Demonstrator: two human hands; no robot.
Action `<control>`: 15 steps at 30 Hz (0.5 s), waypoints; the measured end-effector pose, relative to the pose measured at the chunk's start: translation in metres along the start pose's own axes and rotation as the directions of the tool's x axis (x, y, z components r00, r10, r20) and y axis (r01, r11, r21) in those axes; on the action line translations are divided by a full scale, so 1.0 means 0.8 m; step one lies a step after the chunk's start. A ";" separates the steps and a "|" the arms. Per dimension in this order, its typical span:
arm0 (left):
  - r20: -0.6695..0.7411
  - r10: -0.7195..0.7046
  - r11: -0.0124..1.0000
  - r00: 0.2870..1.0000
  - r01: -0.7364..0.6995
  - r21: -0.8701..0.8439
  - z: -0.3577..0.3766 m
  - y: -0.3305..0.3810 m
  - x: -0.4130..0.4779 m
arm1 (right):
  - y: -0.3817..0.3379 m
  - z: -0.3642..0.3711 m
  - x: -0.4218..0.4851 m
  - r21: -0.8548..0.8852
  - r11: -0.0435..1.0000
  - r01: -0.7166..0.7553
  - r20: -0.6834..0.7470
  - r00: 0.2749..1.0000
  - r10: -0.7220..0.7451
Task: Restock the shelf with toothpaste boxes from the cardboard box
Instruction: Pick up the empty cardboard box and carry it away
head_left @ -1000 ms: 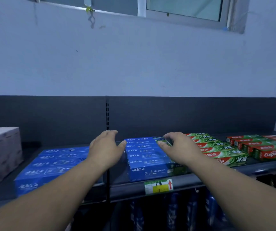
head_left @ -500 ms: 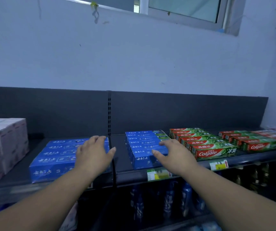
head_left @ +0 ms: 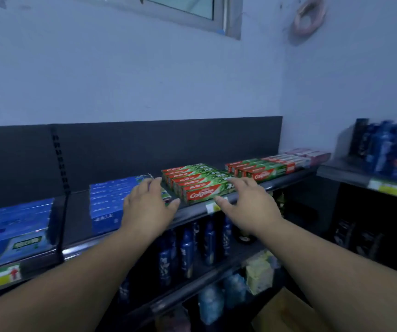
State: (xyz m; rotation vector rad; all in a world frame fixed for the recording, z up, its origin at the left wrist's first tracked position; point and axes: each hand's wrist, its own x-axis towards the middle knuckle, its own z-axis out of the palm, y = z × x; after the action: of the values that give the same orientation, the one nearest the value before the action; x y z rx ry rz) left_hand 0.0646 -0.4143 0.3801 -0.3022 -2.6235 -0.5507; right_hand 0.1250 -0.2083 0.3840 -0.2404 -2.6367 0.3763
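Observation:
On the dark top shelf point(head_left: 286, 180) lie rows of toothpaste boxes. A blue stack point(head_left: 107, 202) sits left of centre and another blue stack point(head_left: 13, 226) lies at the far left. A red-and-green Colgate row point(head_left: 200, 183) is in the middle, and a second Colgate row point(head_left: 262, 170) lies further right. My left hand point(head_left: 147, 207) hovers with relaxed fingers over the right end of the blue stack. My right hand point(head_left: 247, 204) is spread at the right front corner of the middle Colgate row. Both hands hold nothing. A cardboard box corner point(head_left: 286, 312) shows at the bottom right.
Dark blue bottles point(head_left: 188, 248) stand on the shelf below, with a pale green pack point(head_left: 259, 274) beside them. A side shelf point(head_left: 365, 178) at the right carries blue bottles point(head_left: 389, 149). Yellow price tags point(head_left: 213, 207) hang on the shelf edge.
The view has swung right. Both hands have shifted right from the blue stacks toward the Colgate row, still holding nothing.

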 end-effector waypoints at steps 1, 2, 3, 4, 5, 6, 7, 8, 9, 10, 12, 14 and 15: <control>0.003 0.031 0.999 1.000 -0.031 -0.015 0.008 0.024 -0.001 | 0.020 -0.010 -0.006 -0.013 1.000 -0.024 -0.030 0.999 0.024; 0.006 0.066 0.997 0.998 -0.066 -0.025 0.016 0.048 -0.003 | 0.040 -0.020 -0.013 -0.026 0.998 -0.049 -0.065 0.997 0.047; 0.006 0.107 0.994 0.994 -0.107 -0.031 0.023 0.071 -0.005 | 0.058 -0.030 -0.021 -0.035 0.997 -0.076 -0.097 0.993 0.072; 0.009 0.147 0.988 0.989 -0.146 -0.039 0.031 0.095 -0.008 | 0.076 -0.039 -0.029 -0.040 0.994 -0.106 -0.122 0.987 0.101; 0.016 0.181 0.982 0.983 -0.180 -0.052 0.038 0.118 -0.012 | 0.094 -0.048 -0.038 -0.047 0.989 -0.138 -0.141 0.981 0.130; 0.026 0.214 0.975 0.976 -0.212 -0.070 0.046 0.141 -0.016 | 0.111 -0.057 -0.047 -0.058 0.984 -0.171 -0.155 0.975 0.160; 0.039 0.248 0.966 0.968 -0.243 -0.089 0.053 0.162 -0.020 | 0.127 -0.066 -0.058 -0.071 0.976 -0.207 -0.168 0.967 0.192; 0.054 0.280 0.956 0.959 -0.273 -0.108 0.060 0.183 -0.025 | 0.143 -0.074 -0.068 -0.085 0.966 -0.243 -0.179 0.958 0.225; 0.070 0.309 0.946 0.949 -0.298 -0.130 0.066 0.203 -0.031 | 0.158 -0.084 -0.078 -0.097 0.956 -0.278 -0.191 0.948 0.256; 0.083 0.337 0.934 0.938 -0.322 -0.155 0.072 0.220 -0.037 | 0.171 -0.092 -0.089 -0.106 0.944 -0.312 -0.202 0.936 0.287; 0.095 0.396 0.906 0.913 -0.373 -0.199 0.082 0.250 -0.048 | 0.195 -0.108 -0.111 -0.120 0.916 -0.382 -0.220 0.910 0.350; 0.098 0.453 0.876 0.886 -0.422 -0.234 0.092 0.272 -0.058 | 0.212 -0.122 -0.135 -0.132 0.884 -0.448 -0.237 0.880 0.411; 0.105 0.476 0.862 0.873 -0.440 -0.250 0.096 0.281 -0.063 | 0.218 -0.126 -0.145 -0.139 0.867 -0.478 -0.244 0.865 0.437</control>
State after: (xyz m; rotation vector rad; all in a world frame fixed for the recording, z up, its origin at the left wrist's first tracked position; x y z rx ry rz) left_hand 0.1461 -0.1860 0.3675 -1.0557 -2.5074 -0.6659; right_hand 0.2925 -0.0477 0.3685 -0.9364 -2.3872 0.2241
